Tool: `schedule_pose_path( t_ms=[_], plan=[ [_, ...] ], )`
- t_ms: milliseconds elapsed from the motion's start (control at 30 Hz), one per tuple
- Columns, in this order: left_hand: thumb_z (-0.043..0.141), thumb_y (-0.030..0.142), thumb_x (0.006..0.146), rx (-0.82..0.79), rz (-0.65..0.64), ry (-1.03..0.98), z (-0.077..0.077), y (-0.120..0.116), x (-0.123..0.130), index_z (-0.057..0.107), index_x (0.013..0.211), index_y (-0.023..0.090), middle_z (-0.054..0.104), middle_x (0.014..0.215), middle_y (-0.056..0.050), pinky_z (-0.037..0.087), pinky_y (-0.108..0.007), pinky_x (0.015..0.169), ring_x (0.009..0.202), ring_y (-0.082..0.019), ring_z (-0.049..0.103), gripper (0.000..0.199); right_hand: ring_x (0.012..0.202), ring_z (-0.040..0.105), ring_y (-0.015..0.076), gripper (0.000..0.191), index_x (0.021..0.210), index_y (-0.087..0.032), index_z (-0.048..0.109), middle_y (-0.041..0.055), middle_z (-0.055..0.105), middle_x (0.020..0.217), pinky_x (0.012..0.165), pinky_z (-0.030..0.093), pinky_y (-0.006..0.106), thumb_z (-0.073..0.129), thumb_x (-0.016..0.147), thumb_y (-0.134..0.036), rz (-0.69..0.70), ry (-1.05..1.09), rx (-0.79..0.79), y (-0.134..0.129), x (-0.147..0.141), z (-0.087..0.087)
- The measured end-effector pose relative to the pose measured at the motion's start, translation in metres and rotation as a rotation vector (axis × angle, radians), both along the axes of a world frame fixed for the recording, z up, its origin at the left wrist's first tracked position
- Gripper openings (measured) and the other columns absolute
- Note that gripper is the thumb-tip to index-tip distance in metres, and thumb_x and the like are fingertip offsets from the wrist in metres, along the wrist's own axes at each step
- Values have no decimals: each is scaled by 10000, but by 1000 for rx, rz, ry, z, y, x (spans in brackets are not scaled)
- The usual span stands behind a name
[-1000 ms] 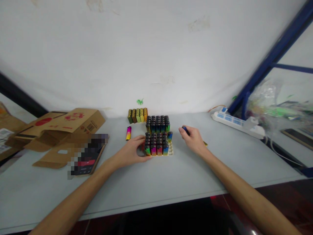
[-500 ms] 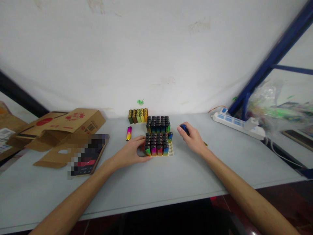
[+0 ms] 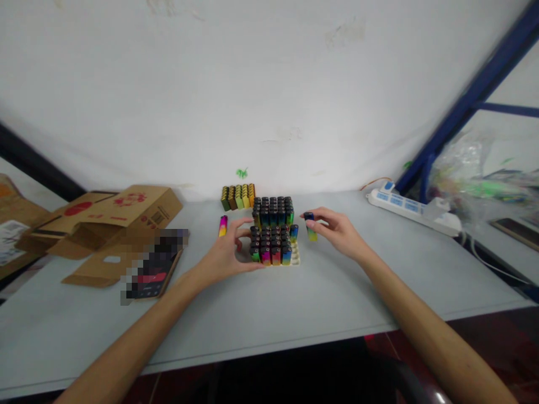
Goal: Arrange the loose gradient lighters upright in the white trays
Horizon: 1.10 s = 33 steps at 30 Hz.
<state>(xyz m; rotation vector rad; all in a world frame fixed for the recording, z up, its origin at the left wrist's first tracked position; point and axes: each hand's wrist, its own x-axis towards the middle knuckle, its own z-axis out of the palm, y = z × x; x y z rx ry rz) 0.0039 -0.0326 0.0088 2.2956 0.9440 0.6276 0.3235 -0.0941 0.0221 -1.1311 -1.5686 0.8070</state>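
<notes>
My right hand (image 3: 334, 230) pinches a blue-and-yellow lighter (image 3: 311, 231) upright, just right of the lighter tray. The pale tray (image 3: 295, 259) holds rows of black-topped lighters (image 3: 270, 247) in green, pink, red and blue. Its right-hand column has one blue lighter (image 3: 293, 232) at the back, with bare slots in front. My left hand (image 3: 225, 252) is at the tray's left side, fingers spread, thumb along the front corner and index finger near the back. Behind stands another block of black-topped lighters (image 3: 273, 212).
A pink-and-yellow lighter (image 3: 223, 225) lies left of the tray. Gold-topped lighters (image 3: 238, 196) stand by the wall. On the left are an opened cardboard box (image 3: 143, 210) and a phone (image 3: 158, 275); a white power strip (image 3: 415, 210) lies on the right.
My right hand has turned the lighter upright, showing its yellow lower end, and moved slightly nearer the tray. My left hand's fingers have spread and its index finger has risen.
</notes>
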Motion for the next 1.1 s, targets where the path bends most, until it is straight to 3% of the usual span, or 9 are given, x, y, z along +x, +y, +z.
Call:
schedule_pose_path(
  t_ms=[100,200,333,533,633,800,967,1100],
  plan=[
    [877,488,753,31,-47,-9,0,-1,2,226,1581,300,619,1428,-137,601,-411,885,1051,-267,712,1070,797,670,196,384,1042,-186,790,85,749,977,702,591,341,808,842,-513,41,24,-49,-2,0,2],
    [827,483,816,96,-105,37,-1,-3,3,309,1585,316,541,1548,-131,572,-451,1009,1251,-316,654,942,641,648,170,402,1000,-172,793,52,744,819,638,583,338,850,796,-513,73,27,-88,-2,-2,-2],
    [788,454,858,79,-104,63,2,-6,6,411,1541,288,600,1504,-105,570,-437,1028,1219,-296,674,797,688,713,200,366,928,-177,787,45,752,763,699,610,346,836,816,-522,87,-35,-79,-1,-5,-10],
    [799,420,846,56,-99,52,7,-9,9,426,1529,267,593,1514,-107,546,-435,1073,1288,-304,638,794,809,737,204,293,999,-215,788,79,774,978,695,622,321,752,910,-492,77,-284,71,-1,-5,-13],
    [791,427,852,49,-97,60,7,-9,9,425,1536,271,589,1522,-106,545,-444,1079,1294,-311,637,791,819,736,198,262,1040,-223,762,70,773,983,723,627,328,736,927,-458,82,-339,73,-1,-6,-13],
    [807,444,842,95,-90,76,3,-7,8,296,1628,278,463,1640,-121,469,-476,1178,1427,-345,542,952,771,732,181,240,987,-223,665,33,758,915,712,620,321,798,870,-384,12,-274,10,-2,-13,-14],
    [834,454,828,72,-114,92,1,-7,9,231,1659,297,436,1661,-112,435,-479,1211,1468,-341,506,1038,735,711,180,160,861,-204,665,29,729,829,701,577,313,776,883,-318,16,-413,39,-1,-16,-15],
    [836,442,823,56,-84,64,1,-7,10,211,1664,277,414,1672,-121,439,-468,1209,1473,-340,499,1061,739,694,179,219,901,-201,688,30,736,853,713,555,309,774,891,-403,81,-423,14,-1,-7,-10]
  ],
)
